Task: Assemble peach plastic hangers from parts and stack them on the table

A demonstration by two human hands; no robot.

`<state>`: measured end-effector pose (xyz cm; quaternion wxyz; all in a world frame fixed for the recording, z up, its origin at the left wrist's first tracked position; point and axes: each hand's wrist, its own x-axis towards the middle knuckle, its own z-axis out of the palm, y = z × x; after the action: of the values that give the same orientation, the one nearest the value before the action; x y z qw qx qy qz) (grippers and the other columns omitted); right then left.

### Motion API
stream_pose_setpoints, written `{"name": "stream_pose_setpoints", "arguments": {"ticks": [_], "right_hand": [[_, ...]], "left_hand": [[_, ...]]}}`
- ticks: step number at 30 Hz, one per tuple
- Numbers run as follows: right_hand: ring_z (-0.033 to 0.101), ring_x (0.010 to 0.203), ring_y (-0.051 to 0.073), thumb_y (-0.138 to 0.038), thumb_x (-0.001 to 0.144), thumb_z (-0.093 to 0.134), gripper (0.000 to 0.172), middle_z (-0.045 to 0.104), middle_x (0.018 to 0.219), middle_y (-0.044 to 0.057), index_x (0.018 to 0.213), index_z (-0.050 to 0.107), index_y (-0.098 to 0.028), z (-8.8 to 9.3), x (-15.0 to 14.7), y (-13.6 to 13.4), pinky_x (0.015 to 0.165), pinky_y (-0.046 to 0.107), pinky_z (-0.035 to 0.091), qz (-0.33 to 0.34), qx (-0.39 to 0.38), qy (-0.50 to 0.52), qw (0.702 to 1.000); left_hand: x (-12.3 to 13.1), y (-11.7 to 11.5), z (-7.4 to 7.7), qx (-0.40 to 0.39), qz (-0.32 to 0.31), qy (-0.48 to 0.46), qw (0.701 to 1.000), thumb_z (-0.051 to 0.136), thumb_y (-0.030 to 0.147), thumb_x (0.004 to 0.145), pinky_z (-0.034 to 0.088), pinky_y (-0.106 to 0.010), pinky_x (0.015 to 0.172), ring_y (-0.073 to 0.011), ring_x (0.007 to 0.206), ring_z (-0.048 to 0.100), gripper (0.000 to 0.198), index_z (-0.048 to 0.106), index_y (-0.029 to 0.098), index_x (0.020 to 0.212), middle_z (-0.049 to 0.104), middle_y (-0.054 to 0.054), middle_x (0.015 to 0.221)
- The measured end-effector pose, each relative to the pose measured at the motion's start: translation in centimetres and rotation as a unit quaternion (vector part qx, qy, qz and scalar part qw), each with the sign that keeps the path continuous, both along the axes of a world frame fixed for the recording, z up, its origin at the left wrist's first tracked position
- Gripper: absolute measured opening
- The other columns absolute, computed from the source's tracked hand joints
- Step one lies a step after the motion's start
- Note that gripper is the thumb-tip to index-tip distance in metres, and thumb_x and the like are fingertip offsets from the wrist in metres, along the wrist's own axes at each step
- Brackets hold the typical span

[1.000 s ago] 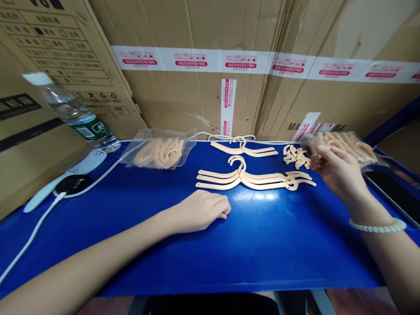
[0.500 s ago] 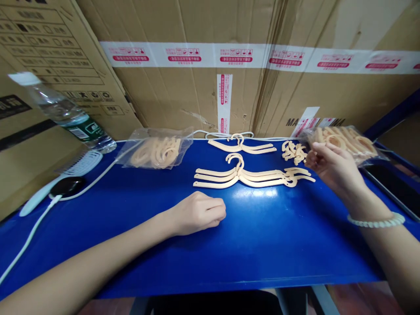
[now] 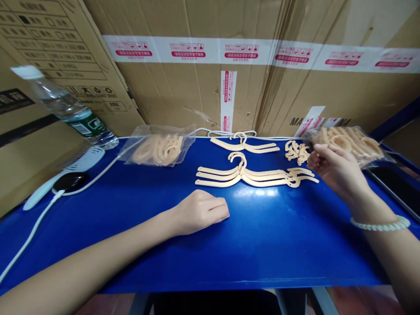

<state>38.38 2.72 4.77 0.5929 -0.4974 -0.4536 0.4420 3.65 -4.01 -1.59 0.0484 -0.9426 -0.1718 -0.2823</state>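
My left hand (image 3: 203, 212) rests on the blue table, curled into a fist with nothing showing from it. My right hand (image 3: 337, 170) is pinched closed beside a small pile of cream plastic pieces (image 3: 295, 151); anything between its fingertips is hidden. In front of my left hand lies a stack of cream folding hangers (image 3: 262, 178), hooks pointing away from me, with loose curved pieces (image 3: 300, 176) against its right end. Farther back are more hangers (image 3: 259, 148). Just behind my right hand lies a clear bag (image 3: 357, 142) of similar cream parts.
Another bag of cream parts (image 3: 160, 146) lies at the back left. Beside it are a water bottle (image 3: 78, 118), a hairbrush (image 3: 87, 159) and a black round device (image 3: 70, 181) with a white cable. Cardboard boxes (image 3: 183, 92) wall the back. A phone-like dark slab (image 3: 393, 188) lies right.
The view has shifted slightly, so everything sits a little farther right in the picture. Both hands keep nearly the same place and pose relative to the hangers.
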Motion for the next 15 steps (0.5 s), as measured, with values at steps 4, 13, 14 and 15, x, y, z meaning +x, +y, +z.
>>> {"name": "stream_pose_setpoints", "arguments": {"ticks": [4, 13, 14, 15], "right_hand": [[0.043, 0.059, 0.010, -0.037, 0.054, 0.094, 0.041, 0.048, 0.057, -0.003, 0.066, 0.060, -0.017, -0.23, -0.03, 0.09, 0.051, 0.019, 0.040, 0.000, -0.005, -0.003, 1.000], [0.044, 0.059, 0.010, -0.037, 0.054, 0.093, 0.039, 0.050, 0.058, -0.003, 0.066, 0.061, -0.017, -0.20, -0.02, 0.09, 0.051, 0.020, 0.041, -0.005, -0.007, -0.010, 1.000], [0.044, 0.059, 0.010, -0.038, 0.055, 0.093, 0.039, 0.050, 0.058, -0.003, 0.066, 0.062, -0.017, -0.23, -0.02, 0.09, 0.051, 0.020, 0.041, -0.006, -0.007, -0.012, 1.000], [0.044, 0.059, 0.010, -0.038, 0.055, 0.093, 0.039, 0.051, 0.058, -0.003, 0.066, 0.062, -0.017, -0.27, -0.01, 0.09, 0.051, 0.019, 0.041, -0.006, -0.006, -0.014, 1.000]], "left_hand": [[0.23, -0.55, 0.31, 0.006, -0.008, 0.010, 1.000, 0.045, 0.008, 0.099, 0.031, -0.028, 0.048, -0.0101, 0.052, 0.044, 0.028, 0.054, 0.017, 0.074, 0.061, 0.002, 0.068], [0.51, -0.79, 0.76, -0.045, -0.018, 0.006, 0.999, 0.043, 0.013, 0.103, 0.044, -0.025, 0.054, -0.0110, 0.060, 0.059, 0.026, 0.061, 0.015, 0.085, 0.070, -0.001, 0.081], [0.44, -0.62, 0.63, -0.046, -0.016, 0.003, 0.999, 0.042, 0.011, 0.102, 0.045, -0.024, 0.055, -0.0112, 0.061, 0.060, 0.026, 0.061, 0.015, 0.085, 0.070, -0.001, 0.081], [0.36, -0.43, 0.50, -0.043, -0.012, 0.001, 0.999, 0.042, 0.010, 0.102, 0.046, -0.024, 0.056, -0.0112, 0.062, 0.061, 0.026, 0.061, 0.014, 0.085, 0.070, -0.002, 0.080]]}}
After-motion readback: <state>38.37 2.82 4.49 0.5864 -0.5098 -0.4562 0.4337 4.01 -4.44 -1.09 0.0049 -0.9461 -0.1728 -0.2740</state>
